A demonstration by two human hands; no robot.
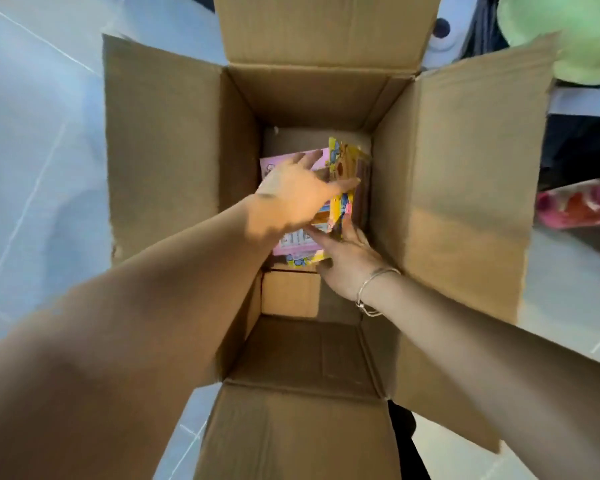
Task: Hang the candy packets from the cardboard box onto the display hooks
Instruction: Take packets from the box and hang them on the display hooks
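An open cardboard box (447, 174) stands on the floor with all its flaps spread out. Deep inside lie candy packets: a pink one (293, 245) and yellow ones (343, 157). My left hand (291, 199) reaches down onto them, its fingers spread over the pink packet and its thumb against a yellow packet. My right hand (350, 261), with a bracelet on the wrist, grips the lower end of the yellow packets from the right. No display hooks are in sight.
White tiled floor (39, 140) surrounds the box. A green plush object (575, 36) and a pink patterned item (582, 202) sit to the right. A smaller cardboard piece (290, 292) lies on the box's bottom near me.
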